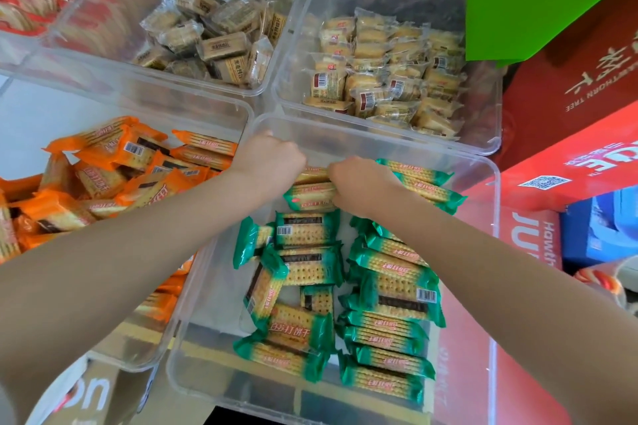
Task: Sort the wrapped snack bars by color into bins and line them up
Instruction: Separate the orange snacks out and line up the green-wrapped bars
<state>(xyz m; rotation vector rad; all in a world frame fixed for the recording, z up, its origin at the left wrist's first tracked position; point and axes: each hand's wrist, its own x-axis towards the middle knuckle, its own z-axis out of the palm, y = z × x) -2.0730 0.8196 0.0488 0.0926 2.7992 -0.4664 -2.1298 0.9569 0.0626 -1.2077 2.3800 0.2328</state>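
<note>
- Two hands meet at the far end of a clear plastic bin (490,183) holding green-wrapped snack bars (386,286); your view looks down along both forearms.
- Your left hand (267,157) is curled into a fist at the bin's far left corner, knuckles up. Its fingertips are hidden, so you cannot tell whether it pinches a wrapper or only braces against the wall.
- Your right hand (362,185) is curled over the upright row of green bars (310,190) standing on edge against the far wall, fingers bent down onto their tops and apparently gripping them.
- Down the right side of the bin, more green bars stand packed in a neat column; in the middle and near left, several lie flat and crooked, some overlapping.
- Orange-wrapped bars (114,176) lie jumbled in the bin to your left (241,110), and two bins of pale biscuit packets (214,41) sit beyond.
- To do this step well, likely squaring the far row: press the bars together from both ends so they stand tight and level, and keep one hand against the row as you release, since thin bars on edge will probably topple.
- Next, lift the loose flat bars one at a time and stand them beside the row, labels facing the same way.
</note>
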